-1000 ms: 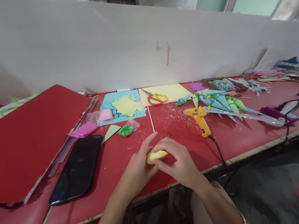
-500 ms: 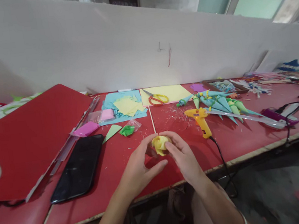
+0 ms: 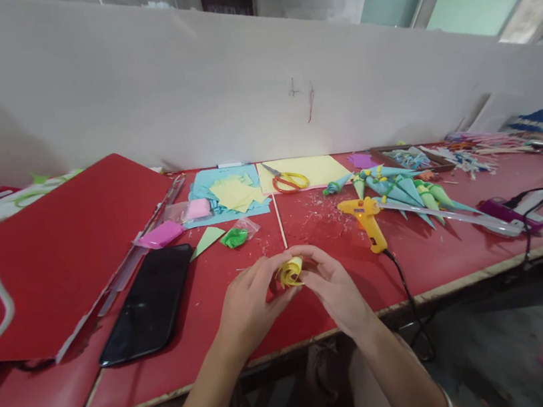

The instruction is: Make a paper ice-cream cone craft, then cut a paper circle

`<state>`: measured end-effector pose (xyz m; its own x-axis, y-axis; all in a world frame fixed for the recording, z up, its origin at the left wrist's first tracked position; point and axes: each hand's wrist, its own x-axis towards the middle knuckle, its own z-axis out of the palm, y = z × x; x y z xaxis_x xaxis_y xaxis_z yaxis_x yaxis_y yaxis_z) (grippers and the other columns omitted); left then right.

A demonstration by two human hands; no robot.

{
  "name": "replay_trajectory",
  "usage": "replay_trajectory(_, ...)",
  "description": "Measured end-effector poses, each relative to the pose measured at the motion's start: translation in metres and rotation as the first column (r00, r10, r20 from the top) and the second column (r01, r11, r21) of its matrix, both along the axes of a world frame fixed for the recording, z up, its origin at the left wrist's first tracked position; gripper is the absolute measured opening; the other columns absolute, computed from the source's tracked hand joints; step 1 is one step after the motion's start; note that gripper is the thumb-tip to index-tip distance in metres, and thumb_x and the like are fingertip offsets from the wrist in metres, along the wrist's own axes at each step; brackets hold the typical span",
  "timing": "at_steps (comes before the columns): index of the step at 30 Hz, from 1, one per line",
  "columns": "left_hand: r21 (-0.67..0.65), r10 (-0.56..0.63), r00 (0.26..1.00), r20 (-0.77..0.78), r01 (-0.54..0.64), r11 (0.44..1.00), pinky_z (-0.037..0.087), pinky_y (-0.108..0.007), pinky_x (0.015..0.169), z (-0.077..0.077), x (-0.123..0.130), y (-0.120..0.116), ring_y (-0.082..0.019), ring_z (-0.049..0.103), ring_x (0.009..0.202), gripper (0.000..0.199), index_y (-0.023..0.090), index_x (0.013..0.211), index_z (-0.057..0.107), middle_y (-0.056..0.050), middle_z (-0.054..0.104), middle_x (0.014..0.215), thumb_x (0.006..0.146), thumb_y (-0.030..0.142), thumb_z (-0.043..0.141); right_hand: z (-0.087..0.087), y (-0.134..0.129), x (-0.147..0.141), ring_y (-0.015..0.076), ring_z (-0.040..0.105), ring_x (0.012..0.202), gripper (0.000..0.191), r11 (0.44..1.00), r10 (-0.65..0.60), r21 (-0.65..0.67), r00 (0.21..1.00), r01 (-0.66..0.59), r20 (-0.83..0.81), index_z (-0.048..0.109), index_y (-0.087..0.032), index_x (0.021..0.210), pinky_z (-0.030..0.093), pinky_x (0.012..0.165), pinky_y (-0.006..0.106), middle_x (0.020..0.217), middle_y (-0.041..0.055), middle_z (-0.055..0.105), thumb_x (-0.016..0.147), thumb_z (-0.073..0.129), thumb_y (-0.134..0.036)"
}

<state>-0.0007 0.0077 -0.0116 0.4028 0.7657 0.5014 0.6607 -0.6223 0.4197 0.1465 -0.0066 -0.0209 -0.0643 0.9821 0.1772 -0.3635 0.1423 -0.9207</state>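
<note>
Both of my hands hold a small curled roll of yellow paper (image 3: 290,272) just above the red table (image 3: 205,307). My left hand (image 3: 248,304) pinches it from the left with thumb and fingers. From the right, my right hand (image 3: 331,286) closes its fingers around it. A thin wooden stick (image 3: 278,219) lies on the table just beyond the roll. The yellow glue gun (image 3: 365,220) lies to the right of my right hand, its black cord (image 3: 405,292) running off the table's front edge.
A black phone (image 3: 147,303) and a large red board (image 3: 50,251) lie to the left. Blue and yellow paper sheets (image 3: 230,194), scissors (image 3: 288,179), pink packets (image 3: 162,234) and a green piece in a bag (image 3: 234,237) sit behind. Paper cones (image 3: 400,185) lie at the right.
The yellow paper was flat between my hands a second ago, was lifted and turned end-on, and now shows its curled end; my hands sit slightly lower than half a second ago.
</note>
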Motion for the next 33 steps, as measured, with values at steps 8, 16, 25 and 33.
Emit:
replay_trajectory(8, -0.086, 0.085, 0.991, 0.102, -0.076, 0.993, 0.046, -0.025, 0.064, 0.003, -0.002, 0.000, -0.015, 0.060, 0.068, 0.023, 0.023, 0.095, 0.059, -0.001, 0.067, 0.081, 0.078, 0.037, 0.054, 0.001, -0.002, 0.003, 0.0171, 0.060, 0.099, 0.034, 0.986, 0.086, 0.125, 0.983, -0.107, 0.163, 0.057, -0.024, 0.107, 0.049, 0.087, 0.032, 0.108, 0.0046, 0.062, 0.074, 0.056, -0.018)
replay_trajectory(16, -0.185, 0.013, 0.970, 0.244, 0.033, 0.982, 0.043, -0.021, 0.058, 0.010, -0.002, -0.002, -0.011, 0.054, 0.062, 0.019, 0.019, 0.094, 0.054, 0.002, 0.060, 0.070, 0.079, 0.032, 0.052, -0.007, 0.003, 0.002, 0.0178, 0.060, 0.086, 0.028, 0.986, -0.069, 0.166, 0.943, 0.015, 0.325, 0.059, -0.020, 0.103, 0.050, 0.077, 0.031, 0.097, 0.0063, 0.062, 0.076, 0.059, -0.026)
replay_trajectory(25, -0.238, 0.127, 0.957, 0.261, -0.064, 0.969, 0.042, -0.021, 0.054, 0.009, -0.002, 0.003, -0.011, 0.055, 0.059, 0.024, 0.018, 0.099, 0.050, 0.003, 0.056, 0.068, 0.083, 0.035, 0.044, -0.009, 0.014, 0.011, 0.0171, 0.057, 0.085, 0.025, 0.913, -0.393, 0.290, 0.810, 0.287, 0.436, 0.058, -0.019, 0.101, 0.048, 0.073, 0.029, 0.097, 0.0070, 0.057, 0.077, 0.055, -0.024)
replay_trajectory(33, -0.248, 0.196, 0.957, 0.215, -0.141, 0.959, 0.043, -0.022, 0.051, 0.001, -0.004, 0.009, -0.013, 0.057, 0.058, 0.025, 0.020, 0.097, 0.051, 0.002, 0.058, 0.069, 0.083, 0.038, 0.042, -0.010, 0.016, 0.012, 0.0130, 0.048, 0.065, 0.017, 0.833, -0.548, 0.450, 0.583, 0.321, 0.599, 0.061, -0.019, 0.089, 0.043, 0.061, 0.026, 0.081, 0.0021, 0.048, 0.077, 0.050, -0.017)
